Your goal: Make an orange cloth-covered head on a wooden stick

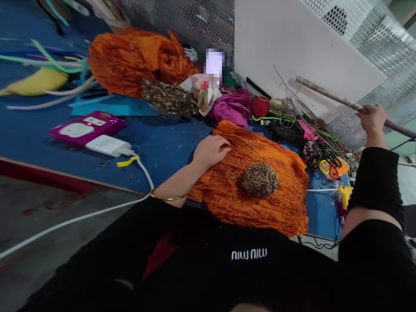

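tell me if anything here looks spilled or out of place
Small dry flecks lie scattered on the orange cloth around the dried-plant ball and on the blue tabletop beside the white charger, like shed crumbs. The left hand rests flat on that cloth; the right hand grips a stick.

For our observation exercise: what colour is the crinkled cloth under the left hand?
The cloth is orange, in the head view, under the left hand.

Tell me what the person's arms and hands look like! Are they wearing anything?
Both hands are bare, no gloves: the left hand and the right hand. The left forearm is uncovered, with one thin gold bangle around it. The right forearm wears a snug black sleeve. The top is black with small white lettering.
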Available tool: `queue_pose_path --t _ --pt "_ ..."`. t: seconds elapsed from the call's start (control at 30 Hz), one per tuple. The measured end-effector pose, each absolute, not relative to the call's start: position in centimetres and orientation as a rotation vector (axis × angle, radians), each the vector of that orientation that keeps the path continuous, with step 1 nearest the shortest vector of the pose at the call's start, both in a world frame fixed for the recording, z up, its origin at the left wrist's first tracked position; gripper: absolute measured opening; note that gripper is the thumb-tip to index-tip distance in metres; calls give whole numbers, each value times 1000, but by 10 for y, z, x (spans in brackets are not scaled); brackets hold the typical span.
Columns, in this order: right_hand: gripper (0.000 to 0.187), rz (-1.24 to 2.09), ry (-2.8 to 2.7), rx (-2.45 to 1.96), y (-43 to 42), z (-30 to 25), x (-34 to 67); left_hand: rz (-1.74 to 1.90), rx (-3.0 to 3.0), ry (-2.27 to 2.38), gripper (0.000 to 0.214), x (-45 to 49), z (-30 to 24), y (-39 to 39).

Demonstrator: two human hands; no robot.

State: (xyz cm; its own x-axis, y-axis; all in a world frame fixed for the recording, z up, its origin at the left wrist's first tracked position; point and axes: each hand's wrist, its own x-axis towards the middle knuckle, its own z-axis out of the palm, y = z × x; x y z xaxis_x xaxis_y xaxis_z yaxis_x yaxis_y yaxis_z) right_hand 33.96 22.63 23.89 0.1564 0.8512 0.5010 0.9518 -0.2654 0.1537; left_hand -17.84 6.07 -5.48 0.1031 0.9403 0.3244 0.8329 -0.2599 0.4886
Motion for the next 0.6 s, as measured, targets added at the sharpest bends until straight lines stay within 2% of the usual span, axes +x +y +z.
queue_pose_path --t 0.23,0.37,0.47,0.6 --pt "43 -606 -1882 -1773 215 216 273 909 2131 1793 29 -179 -57 62" --pt "39 -347 -2061 -1439 201 183 214 1334 1949 1761 29 -174 -47 57" --pt "37 -94 -2202 -1198 182 153 166 1603 1729 1524 42 -161 -26 54" --pt "32 78 -2407 -946 154 117 109 1675 1502 1058 65 -129 11 60"
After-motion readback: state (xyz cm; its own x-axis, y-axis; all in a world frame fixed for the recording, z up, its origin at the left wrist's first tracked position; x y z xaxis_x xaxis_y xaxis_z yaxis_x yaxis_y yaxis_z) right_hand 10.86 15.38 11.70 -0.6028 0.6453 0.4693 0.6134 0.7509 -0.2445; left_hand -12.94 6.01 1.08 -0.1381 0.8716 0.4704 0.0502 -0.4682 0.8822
